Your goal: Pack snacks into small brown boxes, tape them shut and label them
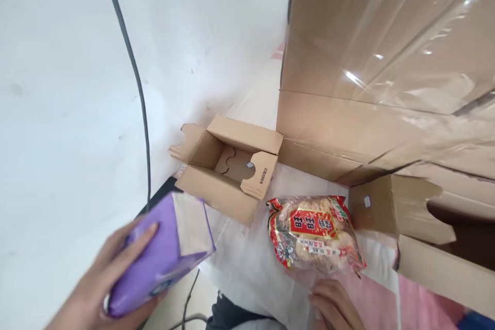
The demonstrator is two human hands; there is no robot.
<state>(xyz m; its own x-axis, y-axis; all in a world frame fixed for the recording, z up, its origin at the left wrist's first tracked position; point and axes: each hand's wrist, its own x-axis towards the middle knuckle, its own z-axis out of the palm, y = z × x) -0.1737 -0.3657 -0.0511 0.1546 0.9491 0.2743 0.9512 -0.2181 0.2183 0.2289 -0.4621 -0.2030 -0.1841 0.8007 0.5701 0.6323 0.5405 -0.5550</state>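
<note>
My left hand (127,273) is wrapped round a purple tissue pack (158,252) with a whitish end, raised at the lower left and tilted. Beyond it an open small cardboard box (216,193) has its flaps folded out; a small pale patch shows inside. A red and clear bag of rice crackers (315,234) lies flat to the right of that box. Just below the bag's near edge is my right hand (334,304), its fingers curled together. What these fingers hold, if anything, is hidden, and the frame's bottom edge cuts the hand off.
A second open cardboard box (421,206) lies at the right. Behind it stands a tall carton (332,51) with clear plastic over it. A dark cable (133,62) runs down the white wall (69,87) at the left. Part of dark clothing shows at the bottom.
</note>
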